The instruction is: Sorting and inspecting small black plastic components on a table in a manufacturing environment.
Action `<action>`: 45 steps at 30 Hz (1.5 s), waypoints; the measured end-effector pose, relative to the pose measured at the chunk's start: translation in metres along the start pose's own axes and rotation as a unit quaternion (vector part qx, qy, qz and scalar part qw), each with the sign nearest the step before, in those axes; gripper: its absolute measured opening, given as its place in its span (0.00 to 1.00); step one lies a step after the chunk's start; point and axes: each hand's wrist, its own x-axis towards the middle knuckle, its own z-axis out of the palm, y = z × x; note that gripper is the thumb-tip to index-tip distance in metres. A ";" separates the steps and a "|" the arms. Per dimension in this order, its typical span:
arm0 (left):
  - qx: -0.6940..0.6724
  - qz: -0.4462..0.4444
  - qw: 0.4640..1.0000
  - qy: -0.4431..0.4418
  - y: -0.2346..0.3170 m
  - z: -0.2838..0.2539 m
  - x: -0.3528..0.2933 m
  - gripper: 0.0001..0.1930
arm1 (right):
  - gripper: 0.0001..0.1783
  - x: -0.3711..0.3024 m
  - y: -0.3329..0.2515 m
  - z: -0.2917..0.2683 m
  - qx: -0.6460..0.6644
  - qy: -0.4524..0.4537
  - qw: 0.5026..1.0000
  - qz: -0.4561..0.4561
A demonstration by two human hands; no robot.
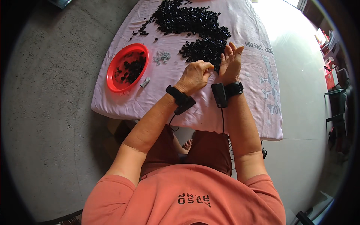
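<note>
A large spread of small shiny black pieces (183, 18) covers the far part of the cloth-covered table, and a nearer heap of them (202, 48) lies right by my fingers. My left hand (194, 77) is closed, back up, its thumb and forefinger pinched at the near edge of that heap. Whatever is in the pinch is hidden or too small to make out. Just right of it, my right hand (230, 65) is open beside the heap, palm turned up and leftward, thumb apart and fingers loosely bent. No held piece shows in it.
At the left stands a round red basin (110, 80) with some black pieces inside. Beside it lie a small cluster of clear or silvery bits (162, 57) and a small grey object (145, 82). A pinkish patterned cloth (251, 105) covers the table. Chairs (335, 92) line the far right.
</note>
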 end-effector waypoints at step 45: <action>-0.216 -0.211 0.953 0.017 -0.014 -0.035 -0.016 0.08 | 0.10 -0.013 -0.014 0.006 -0.147 -0.141 0.973 0.111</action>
